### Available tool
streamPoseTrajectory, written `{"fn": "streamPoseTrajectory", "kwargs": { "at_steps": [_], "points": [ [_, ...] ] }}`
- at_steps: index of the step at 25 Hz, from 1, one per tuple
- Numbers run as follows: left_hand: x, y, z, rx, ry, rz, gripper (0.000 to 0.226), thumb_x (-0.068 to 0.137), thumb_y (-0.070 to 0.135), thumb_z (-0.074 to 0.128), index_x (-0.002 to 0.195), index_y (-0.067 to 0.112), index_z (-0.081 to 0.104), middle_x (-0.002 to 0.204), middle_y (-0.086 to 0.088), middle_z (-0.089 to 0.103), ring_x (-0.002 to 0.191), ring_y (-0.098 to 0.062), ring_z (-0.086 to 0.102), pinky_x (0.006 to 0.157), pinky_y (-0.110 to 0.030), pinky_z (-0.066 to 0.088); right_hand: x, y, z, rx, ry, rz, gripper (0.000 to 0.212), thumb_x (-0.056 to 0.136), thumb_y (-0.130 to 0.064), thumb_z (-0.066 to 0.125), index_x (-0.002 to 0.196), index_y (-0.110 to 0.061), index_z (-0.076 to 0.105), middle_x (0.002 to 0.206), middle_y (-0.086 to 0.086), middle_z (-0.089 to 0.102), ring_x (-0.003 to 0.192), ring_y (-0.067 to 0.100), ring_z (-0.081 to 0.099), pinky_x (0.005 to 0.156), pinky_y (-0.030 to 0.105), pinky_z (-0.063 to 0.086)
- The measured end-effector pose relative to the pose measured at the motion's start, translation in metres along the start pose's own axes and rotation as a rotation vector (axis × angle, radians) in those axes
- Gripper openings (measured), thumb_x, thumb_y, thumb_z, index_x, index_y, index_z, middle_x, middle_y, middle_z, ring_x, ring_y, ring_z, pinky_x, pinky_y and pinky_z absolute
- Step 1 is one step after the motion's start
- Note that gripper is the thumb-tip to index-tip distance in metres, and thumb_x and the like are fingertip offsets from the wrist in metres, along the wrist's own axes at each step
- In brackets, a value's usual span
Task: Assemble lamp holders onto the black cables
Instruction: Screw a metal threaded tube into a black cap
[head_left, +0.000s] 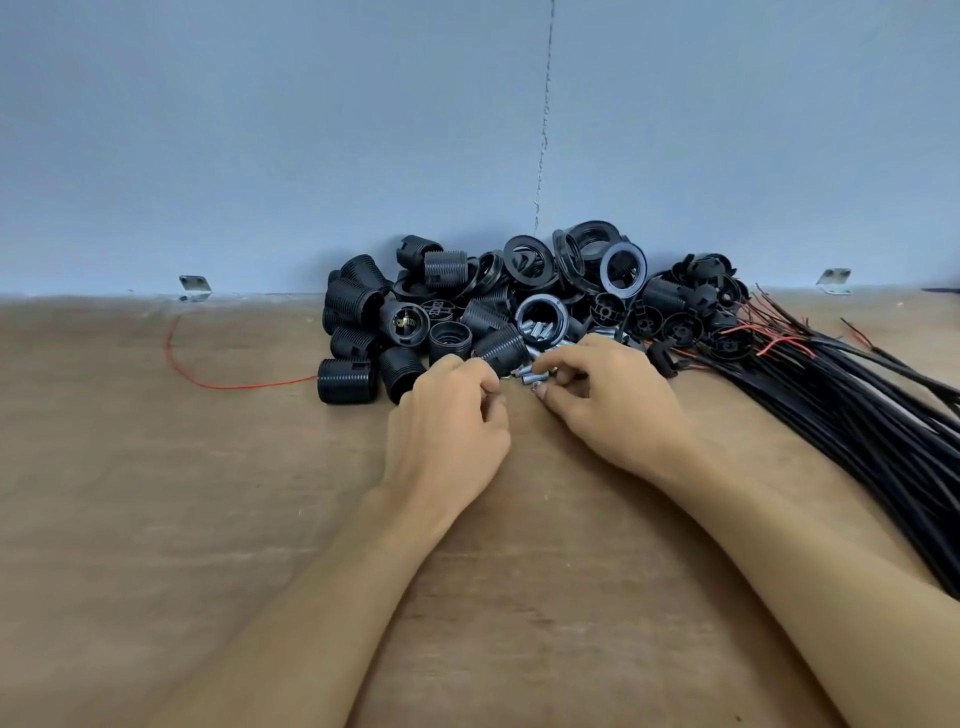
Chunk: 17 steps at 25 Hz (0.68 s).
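Head view: both bare forearms reach forward over the wooden desk (156, 493), and the two hands meet at the near edge of a pile of parts.

The left hand (452, 415) is curled, its fingers (485, 374) bent inward with the thumb drawn up against the forefinger. Blur hides whether anything sits between them.

The right hand (618, 400) arches over a small scatter of silver metal tubes (525, 373). Its fingers (571, 366) are bent down onto them and the thumb tip is just below. Whether one tube is actually pinched cannot be told. The tubes lie between the two sets of fingertips, touching or nearly touching both.

Just beyond the left fingers, and spreading to their left, lies the heap of black threaded lamp holders (363, 322). The nearest one lies on its side right at the knuckles. Beyond the right fingers are black collar rings (524, 260), stacked against the blue wall (260, 130).

The black cables (857, 395) lie in a thick bundle to the right of the right fingers. Their red-tipped ends point toward the pile, and the bundle runs back beside the right forearm.

Well to the left of the left fingers, a loose red wire (208, 383) curves across the desk. Two metal brackets (195, 285) sit where the desk meets the wall.
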<state>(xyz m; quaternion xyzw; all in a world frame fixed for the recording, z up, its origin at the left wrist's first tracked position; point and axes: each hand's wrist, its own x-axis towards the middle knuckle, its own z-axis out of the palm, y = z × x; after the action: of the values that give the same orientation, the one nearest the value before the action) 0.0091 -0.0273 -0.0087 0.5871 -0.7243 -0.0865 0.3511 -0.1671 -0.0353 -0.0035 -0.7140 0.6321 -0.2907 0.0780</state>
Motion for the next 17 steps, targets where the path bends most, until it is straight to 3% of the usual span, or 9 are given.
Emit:
{"fn": "streamPoseTrajectory", "kwargs": {
  "at_steps": [6, 12, 17],
  "points": [
    [0.003, 0.002, 0.005, 0.074, -0.050, 0.136, 0.015, 0.094, 0.037, 0.060, 0.102, 0.029, 0.069, 0.094, 0.010, 0.058, 0.087, -0.022, 0.063, 0.068, -0.033, 0.044, -0.003, 0.002, 0.001, 0.065, 0.022, -0.060, 0.013, 0.085, -0.027, 0.072, 0.090, -0.037, 0.065, 0.089, -0.020, 0.057, 0.070, -0.007, 0.048, 0.074, 0.025, 0.041],
    [0.004, 0.001, 0.005, 0.117, -0.104, 0.195, 0.019, 0.097, 0.041, 0.056, 0.104, 0.032, 0.071, 0.087, 0.009, 0.048, 0.082, -0.024, 0.061, 0.066, -0.034, 0.044, -0.011, 0.001, -0.003, 0.133, -0.048, -0.063, 0.027, 0.087, -0.021, 0.071, 0.111, -0.033, 0.070, 0.089, -0.018, 0.064, 0.070, -0.006, 0.055, 0.072, 0.019, 0.045],
    [0.006, 0.002, 0.004, 0.117, -0.140, 0.209, 0.026, 0.098, 0.045, 0.056, 0.120, 0.044, 0.070, 0.090, 0.007, 0.049, 0.086, -0.026, 0.061, 0.068, -0.034, 0.042, -0.014, -0.002, -0.004, 0.043, -0.036, -0.087, 0.024, 0.090, -0.019, 0.066, 0.109, -0.031, 0.074, 0.091, -0.013, 0.060, 0.077, 0.000, 0.053, 0.076, 0.022, 0.042]
  ]
}}
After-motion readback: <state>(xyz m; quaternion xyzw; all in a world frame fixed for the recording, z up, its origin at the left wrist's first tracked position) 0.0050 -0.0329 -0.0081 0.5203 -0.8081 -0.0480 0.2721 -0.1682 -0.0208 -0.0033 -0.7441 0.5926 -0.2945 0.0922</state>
